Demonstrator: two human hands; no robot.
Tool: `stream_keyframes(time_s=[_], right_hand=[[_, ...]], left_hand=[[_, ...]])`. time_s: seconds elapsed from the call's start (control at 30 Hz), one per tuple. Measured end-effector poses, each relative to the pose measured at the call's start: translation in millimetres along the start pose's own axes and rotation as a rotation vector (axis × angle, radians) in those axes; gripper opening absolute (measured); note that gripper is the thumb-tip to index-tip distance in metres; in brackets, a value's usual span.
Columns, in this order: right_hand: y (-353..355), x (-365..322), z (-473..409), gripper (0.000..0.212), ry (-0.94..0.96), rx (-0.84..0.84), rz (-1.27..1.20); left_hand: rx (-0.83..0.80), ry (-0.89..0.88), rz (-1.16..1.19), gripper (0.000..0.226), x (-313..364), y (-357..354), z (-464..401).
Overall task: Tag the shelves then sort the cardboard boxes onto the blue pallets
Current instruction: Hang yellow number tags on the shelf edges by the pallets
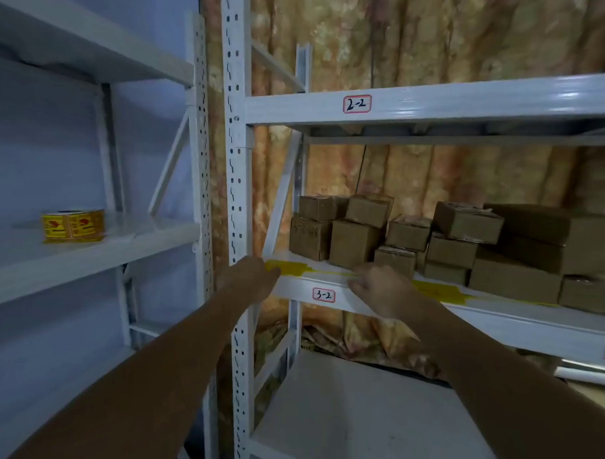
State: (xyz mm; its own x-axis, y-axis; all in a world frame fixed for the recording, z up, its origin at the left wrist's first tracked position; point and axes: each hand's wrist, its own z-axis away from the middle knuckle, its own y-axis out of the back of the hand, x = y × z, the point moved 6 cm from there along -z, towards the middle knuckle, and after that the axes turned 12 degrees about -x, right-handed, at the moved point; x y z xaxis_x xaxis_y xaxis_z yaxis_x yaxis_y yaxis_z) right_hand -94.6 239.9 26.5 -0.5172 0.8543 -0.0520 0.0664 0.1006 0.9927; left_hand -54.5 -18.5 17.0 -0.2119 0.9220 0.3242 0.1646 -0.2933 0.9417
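A white metal shelf [496, 325] carries a tag reading 3-2 [324, 295] on its front beam. The beam above shows a tag reading 2-2 [357, 104]. A yellow strip [303, 269] runs along the shelf's front edge. My left hand [250, 274] holds the strip's left end by the upright post. My right hand [378, 287] pinches the strip further right, fingers curled at the beam's top edge. Several cardboard boxes [465, 242] are stacked on the shelf behind my hands.
A roll of yellow stickers [73, 225] lies on the left rack's middle shelf. A perforated white post [235, 206] stands between the two racks. A patterned curtain [438, 38] hangs behind. The lower shelf board [373, 410] is bare.
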Motion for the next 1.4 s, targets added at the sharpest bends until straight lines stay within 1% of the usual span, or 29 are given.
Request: stream_keyframes(time_s=[0.1,0.17,0.33,0.4,0.5,0.57,0.63,0.73,0.83,0.87,0.93,1.03,1.1,1.17,1.23,1.4], right_hand=[[-5,16,-18,0.032,-0.005,0.01,-0.014],[-7,21,-27,0.029,-0.022,-0.017,-0.025],[-11,24,-46,0.025,0.035,0.032,-0.037],[-10,23,-51,0.024,0.045,0.044,-0.064],[-12,24,-59,0.024,0.014,0.056,-0.091],[-15,23,-60,0.026,-0.019,0.05,-0.072],[-18,21,-59,0.025,-0.056,0.052,-0.027],[-13,19,-52,0.022,-0.126,0.08,-0.023],[-8,19,-44,0.024,-0.165,0.13,-0.038],[-6,18,-39,0.024,-0.176,0.139,-0.049],[-3,17,-30,0.023,-0.193,0.155,-0.057],[2,21,-15,0.023,-0.199,0.212,-0.088],[4,24,-2,0.022,-0.189,0.255,-0.118],[3,29,14,0.023,-0.2,0.284,-0.132],[1,32,34,0.024,-0.226,0.319,-0.153],[-6,61,98,0.018,-0.363,0.435,-0.274]], left_hand=[[0.061,0.039,0.002,0.057,-8,-6,-18],[0.052,0.063,0.021,0.056,-6,-8,-23],[0.049,0.057,-0.022,0.062,-6,-9,-37],[0.028,0.022,-0.012,0.061,-4,-12,-44],[-0.042,-0.043,0.017,0.05,-4,-19,-56],[-0.082,-0.056,0.057,0.044,-3,-19,-60],[-0.119,-0.066,0.094,0.043,-3,-20,-62],[-0.15,-0.102,0.155,0.055,-8,-21,-65],[-0.129,-0.134,0.22,0.071,-11,-19,-67],[-0.111,-0.158,0.253,0.073,-11,-17,-67],[-0.066,-0.22,0.379,0.068,-10,-13,-67],[-0.009,-0.269,0.703,0.054,-7,-5,-63],[-0.036,-0.271,0.944,0.046,-4,-6,-55],[-0.089,-0.294,1.104,0.038,5,-11,-48],[-0.109,-0.292,1.152,0.037,16,-18,-40],[-0.132,-0.305,1.122,0.044,55,-50,-28]])
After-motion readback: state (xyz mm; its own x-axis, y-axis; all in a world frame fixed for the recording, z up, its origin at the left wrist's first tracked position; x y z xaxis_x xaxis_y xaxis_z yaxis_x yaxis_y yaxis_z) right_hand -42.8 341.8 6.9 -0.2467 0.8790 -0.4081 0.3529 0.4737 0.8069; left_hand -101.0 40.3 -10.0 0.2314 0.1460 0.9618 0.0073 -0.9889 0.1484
